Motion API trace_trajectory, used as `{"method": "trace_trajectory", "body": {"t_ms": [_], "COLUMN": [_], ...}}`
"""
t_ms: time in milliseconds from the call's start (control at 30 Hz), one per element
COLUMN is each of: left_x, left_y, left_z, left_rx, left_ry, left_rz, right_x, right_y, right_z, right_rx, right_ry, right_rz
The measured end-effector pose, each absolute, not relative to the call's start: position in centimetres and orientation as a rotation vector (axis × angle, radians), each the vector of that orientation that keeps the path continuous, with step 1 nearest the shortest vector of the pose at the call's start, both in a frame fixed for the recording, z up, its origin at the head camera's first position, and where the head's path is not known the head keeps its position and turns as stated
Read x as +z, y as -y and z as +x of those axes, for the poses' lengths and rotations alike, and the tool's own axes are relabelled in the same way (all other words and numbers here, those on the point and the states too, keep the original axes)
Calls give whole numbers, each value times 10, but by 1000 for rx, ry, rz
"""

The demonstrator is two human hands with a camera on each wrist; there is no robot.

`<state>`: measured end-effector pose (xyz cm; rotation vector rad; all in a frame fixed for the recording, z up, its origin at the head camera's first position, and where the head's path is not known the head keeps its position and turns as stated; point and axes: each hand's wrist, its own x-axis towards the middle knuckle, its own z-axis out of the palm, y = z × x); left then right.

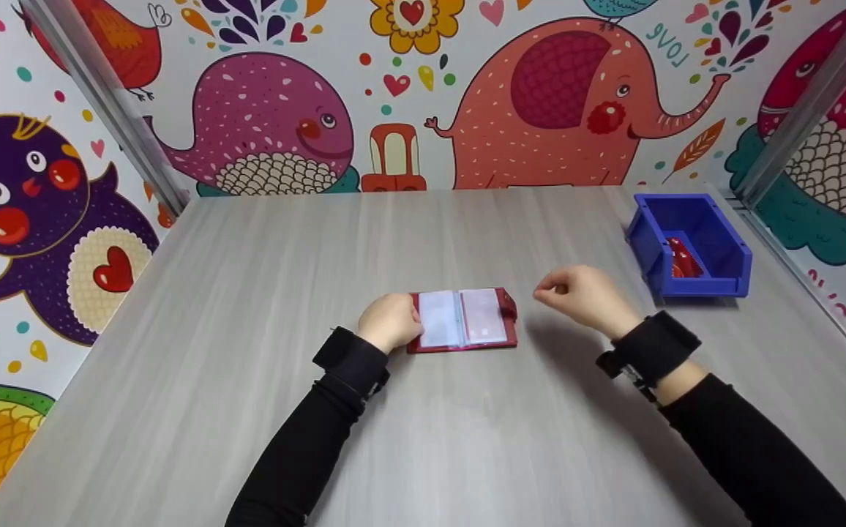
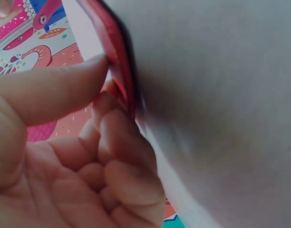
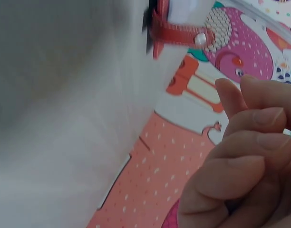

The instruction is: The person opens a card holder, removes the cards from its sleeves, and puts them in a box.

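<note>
An unfolded red card holder (image 1: 483, 316) with clear plastic sleeves lies on the table, its snap strap (image 3: 183, 35) at the right side. My left hand (image 1: 389, 322) pinches the holder's left edge between thumb and fingers; the left wrist view shows the red edge (image 2: 118, 52) under the thumb tip. To the right of the strap, my right hand (image 1: 582, 294) hovers above the table, apart from the holder. Its fingers are loosely curled, with a small gap at the thumb and forefinger tips and nothing visible between them.
A blue plastic bin (image 1: 690, 245) stands at the table's right rear, with a shiny red item (image 1: 683, 258) inside. Walls printed with cartoon animals border the grey wood-grain table (image 1: 262, 256) at the back and sides. Metal posts (image 1: 112, 102) mark the rear corners.
</note>
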<state>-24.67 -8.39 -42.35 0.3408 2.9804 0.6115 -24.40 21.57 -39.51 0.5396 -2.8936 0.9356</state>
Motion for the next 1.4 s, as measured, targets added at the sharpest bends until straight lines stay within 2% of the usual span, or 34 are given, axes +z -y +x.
{"method": "trace_trajectory", "body": {"t_ms": [333, 633, 867, 1400], "left_x": [-424, -424, -424, -424], "left_y": [84, 83, 83, 84], "left_z": [-247, -247, -247, -246], "left_rx": [614, 620, 612, 606], "left_ry": [-2972, -2960, -2970, -2988], "left_rz": [338, 295, 309, 321], "right_x": [-414, -423, -428, -434], "right_y": [-189, -173, -167, -167], "right_z": [-243, -239, -236, -234], "right_rx": [953, 637, 501, 496], "right_ry": [3006, 2993, 2975, 2938], "right_rz": [641, 750, 771, 782]}}
